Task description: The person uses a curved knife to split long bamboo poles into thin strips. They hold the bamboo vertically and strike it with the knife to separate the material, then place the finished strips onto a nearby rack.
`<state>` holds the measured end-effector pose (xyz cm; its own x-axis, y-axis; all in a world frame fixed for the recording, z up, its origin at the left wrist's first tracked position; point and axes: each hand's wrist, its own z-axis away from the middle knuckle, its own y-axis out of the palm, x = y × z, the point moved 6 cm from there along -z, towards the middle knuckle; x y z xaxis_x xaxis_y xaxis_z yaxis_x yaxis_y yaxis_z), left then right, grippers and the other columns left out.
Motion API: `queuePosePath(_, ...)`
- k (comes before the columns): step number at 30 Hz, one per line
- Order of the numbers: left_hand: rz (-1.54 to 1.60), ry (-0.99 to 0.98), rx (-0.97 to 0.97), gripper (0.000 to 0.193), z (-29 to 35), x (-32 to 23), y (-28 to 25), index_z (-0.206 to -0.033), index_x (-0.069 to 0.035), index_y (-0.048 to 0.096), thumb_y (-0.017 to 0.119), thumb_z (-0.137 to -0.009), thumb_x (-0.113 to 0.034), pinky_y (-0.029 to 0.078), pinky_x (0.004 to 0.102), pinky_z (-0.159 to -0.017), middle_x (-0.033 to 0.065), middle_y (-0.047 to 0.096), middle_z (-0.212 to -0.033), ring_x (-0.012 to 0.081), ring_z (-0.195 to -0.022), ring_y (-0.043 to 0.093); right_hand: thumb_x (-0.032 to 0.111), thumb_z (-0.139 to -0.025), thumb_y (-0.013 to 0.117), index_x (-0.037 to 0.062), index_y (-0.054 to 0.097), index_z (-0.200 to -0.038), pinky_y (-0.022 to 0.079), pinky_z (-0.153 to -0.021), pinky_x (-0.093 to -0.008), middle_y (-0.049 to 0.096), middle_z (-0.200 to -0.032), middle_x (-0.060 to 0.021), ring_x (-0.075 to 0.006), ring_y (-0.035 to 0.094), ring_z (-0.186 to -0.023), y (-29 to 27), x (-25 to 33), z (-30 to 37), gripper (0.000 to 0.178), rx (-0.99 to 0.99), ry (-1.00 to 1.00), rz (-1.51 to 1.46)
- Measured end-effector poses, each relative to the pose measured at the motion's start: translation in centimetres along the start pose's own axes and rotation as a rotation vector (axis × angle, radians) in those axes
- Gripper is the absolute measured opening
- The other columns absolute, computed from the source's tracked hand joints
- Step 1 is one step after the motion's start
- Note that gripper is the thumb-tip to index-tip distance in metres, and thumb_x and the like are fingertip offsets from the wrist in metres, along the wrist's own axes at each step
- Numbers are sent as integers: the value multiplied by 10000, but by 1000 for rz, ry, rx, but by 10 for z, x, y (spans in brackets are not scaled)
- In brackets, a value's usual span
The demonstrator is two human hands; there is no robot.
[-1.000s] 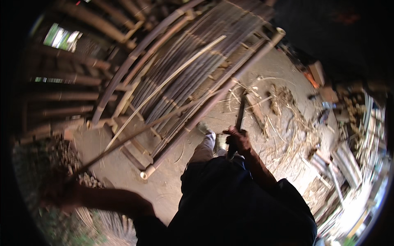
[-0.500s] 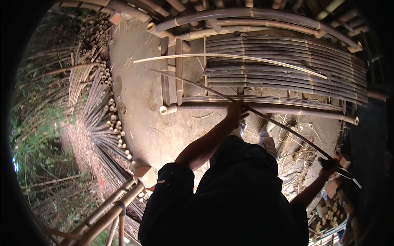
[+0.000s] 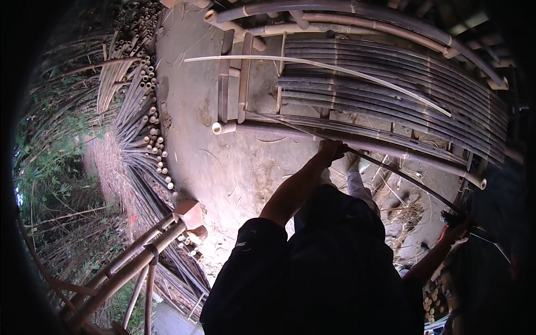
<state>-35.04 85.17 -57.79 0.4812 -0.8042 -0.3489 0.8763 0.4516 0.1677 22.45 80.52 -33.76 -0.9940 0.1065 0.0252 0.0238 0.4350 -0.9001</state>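
A long, thin dark bamboo strip [image 3: 405, 178] slants across in front of me from upper left to lower right. My left hand [image 3: 331, 151] is closed round it, near the long front pole of a bamboo frame. Farther down the strip, at the right, my right hand [image 3: 459, 228] is closed in shadow beside a small dark object [image 3: 450, 216]; I cannot make out what that object is. A thin pale length shows beyond this hand.
Past my hands lies a low bamboo frame with dark slats [image 3: 385, 84]; a pale bamboo strip [image 3: 312, 62] rests across it. Cut poles [image 3: 151, 131] are stacked at the left. A bamboo trestle [image 3: 128, 259] stands lower left, with a brick [image 3: 188, 213] at its end. Shavings litter the ground.
The strip's far left end has come closer to my left hand, so the strip has shifted toward the right. My right hand is slightly farther right. The whole view has also tilted a little.
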Motion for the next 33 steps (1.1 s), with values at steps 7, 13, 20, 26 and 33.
queuePosePath(7, 6, 34, 19, 237, -15, 1, 10, -1060, -2, 635, 630, -929, -200, 606, 357, -686, 118, 717, -980, 244, -871, 723, 144, -768, 770, 65, 637, -1209, 519, -887, -370, 694, -1054, -138, -285, 662, -944, 73, -109, 30, 467, 122, 547, -460)
queuePosePath(13, -196, 272, 36, 184, -73, 24, -31, -996, -30, 681, 634, -909, -185, 575, 301, -618, 106, 721, -929, 200, -784, 707, 207, -864, 701, 37, 651, -1072, 524, -791, -380, 668, -967, -112, -232, 641, -861, 83, -71, 0, 274, 61, 427, -639)
queuePosePath(20, -148, -93, -181, 439, 0, -2, -26, -1154, -75, 617, 654, -909, -437, 530, 421, -777, 88, 716, -1077, 229, -890, 702, 233, -929, 653, 71, 630, -939, 528, -584, -274, 669, -792, -44, -138, 637, -646, 90, 34, -30, 164, 81, 1168, -926)
queuePosePath(26, -1246, 1185, -336, 547, 45, -72, 66, -1202, -38, 575, 647, -871, -468, 502, 462, -840, 170, 663, -1035, 371, -994, 627, 183, -912, 660, 74, 615, -1104, 539, -660, -293, 690, -977, -73, -173, 661, -805, 158, 6, -18, 225, -54, 1199, -1161)
queuePosePath(33, -1752, 868, 235, 506, -22, -62, 106, -917, -89, 675, 554, -898, -580, 528, 470, -693, 191, 670, -817, 382, -807, 656, 305, -923, 662, 123, 625, -960, 499, -593, -266, 634, -784, 9, -104, 584, -628, 225, 14, -27, 189, -22, 1214, -1199)
